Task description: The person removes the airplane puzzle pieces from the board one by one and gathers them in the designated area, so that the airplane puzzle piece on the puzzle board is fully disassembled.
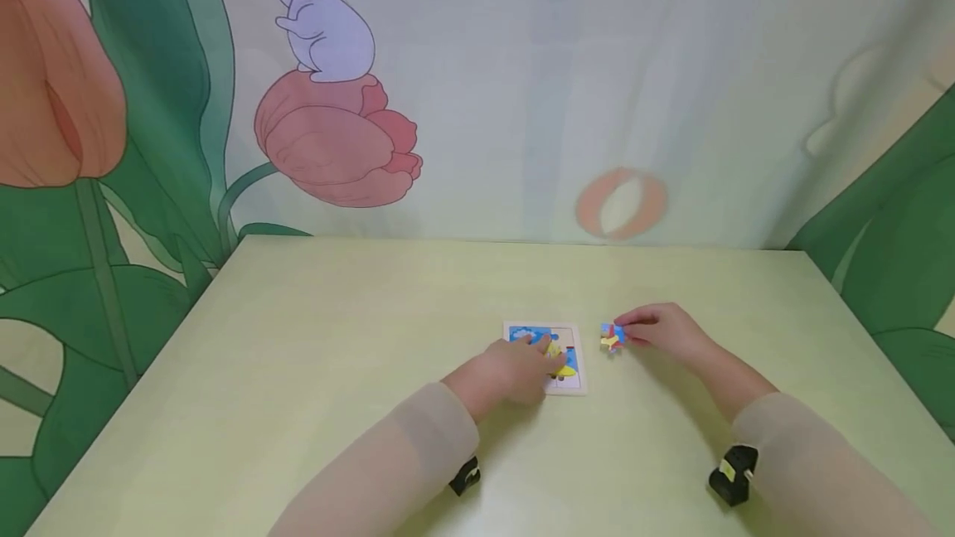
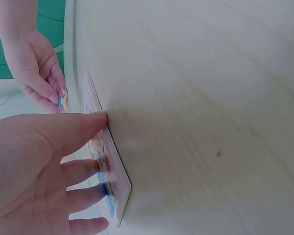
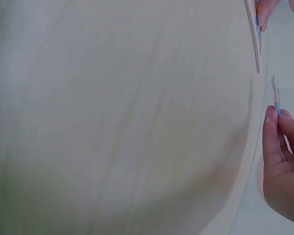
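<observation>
My puzzle board (image 1: pixel 582 373) lies flat on the table (image 1: pixel 298 355). It is square, with straight sides and a thin, pale rim that looks like wood. Its picture has blue sky, a puffy white cloud and something bright yellow. Some pale, bare spots show in it too.

My left hand (image 1: pixel 515 367) rests on the board. Its fingers are stretched out and apart on the picture, and my thumb tip is at the board's edge. My right hand (image 1: pixel 667 330) is to the right of the board. It pinches a puzzle piece (image 1: pixel 612 339) by one side, up off the table. The piece is just beside the board, not touching it. It is thin, flat and bumpy round the edges, with blue, red and yellow on it.

The table is yellowish and smooth, with faint streaks. Behind the board hangs a pale cloth (image 1: pixel 485 106). Over to the board's left, it has a white animal (image 1: pixel 328 36) drawn on a round pink flower (image 1: pixel 328 147).
</observation>
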The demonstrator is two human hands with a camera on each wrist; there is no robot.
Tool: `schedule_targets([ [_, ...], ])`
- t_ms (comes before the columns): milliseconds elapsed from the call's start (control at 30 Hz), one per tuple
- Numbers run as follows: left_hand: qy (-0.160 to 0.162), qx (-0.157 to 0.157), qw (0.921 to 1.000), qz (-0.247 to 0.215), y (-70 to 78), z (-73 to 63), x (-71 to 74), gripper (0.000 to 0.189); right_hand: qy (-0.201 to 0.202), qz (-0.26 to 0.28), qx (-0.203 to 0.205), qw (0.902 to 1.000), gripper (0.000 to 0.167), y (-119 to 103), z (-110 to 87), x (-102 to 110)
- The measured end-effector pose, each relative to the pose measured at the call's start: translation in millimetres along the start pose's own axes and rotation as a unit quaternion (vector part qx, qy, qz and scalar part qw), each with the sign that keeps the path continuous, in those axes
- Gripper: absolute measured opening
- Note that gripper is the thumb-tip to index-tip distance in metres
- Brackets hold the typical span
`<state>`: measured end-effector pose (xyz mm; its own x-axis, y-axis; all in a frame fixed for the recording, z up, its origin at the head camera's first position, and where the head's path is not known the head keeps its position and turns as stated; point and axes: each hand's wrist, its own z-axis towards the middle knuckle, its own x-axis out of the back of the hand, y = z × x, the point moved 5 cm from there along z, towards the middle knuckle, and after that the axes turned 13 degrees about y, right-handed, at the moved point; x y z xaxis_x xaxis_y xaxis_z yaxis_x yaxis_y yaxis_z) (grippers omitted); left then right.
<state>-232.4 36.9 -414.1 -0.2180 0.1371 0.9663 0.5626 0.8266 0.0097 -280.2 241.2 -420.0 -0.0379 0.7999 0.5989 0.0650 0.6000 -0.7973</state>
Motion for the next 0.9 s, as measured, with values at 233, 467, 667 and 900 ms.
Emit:
schedule_targets([
  [233, -0.003, 0.003, 1.0000, -0.004, -1.5, -2.2, -2.0, 0.054, -0.007, 0.030, -0.010, 0.9995, 0.026, 6.9, -3.2, 8.5],
  [467, -0.002, 0.003, 0.9999, -0.010, -1.0, -0.4, -2.4, 0.052, -0.007, 0.013, 0.001, 0.9999, 0.028, 14.6, -6.0, 19.5],
  [667, 0.002, 0.003, 1.0000, -0.008, -1.2, 3.5, -3.1, 0.053, -0.002, 0.004, -0.008, 1.0000, 0.031, 25.0, -4.4, 31.7],
  [900, 0.000, 0.002, 1.0000, -0.005, -0.8, 4.3, -0.3, 0.054, 0.002, -0.017, -0.004, 0.9998, 0.032, 34.1, -3.1, 41.5],
])
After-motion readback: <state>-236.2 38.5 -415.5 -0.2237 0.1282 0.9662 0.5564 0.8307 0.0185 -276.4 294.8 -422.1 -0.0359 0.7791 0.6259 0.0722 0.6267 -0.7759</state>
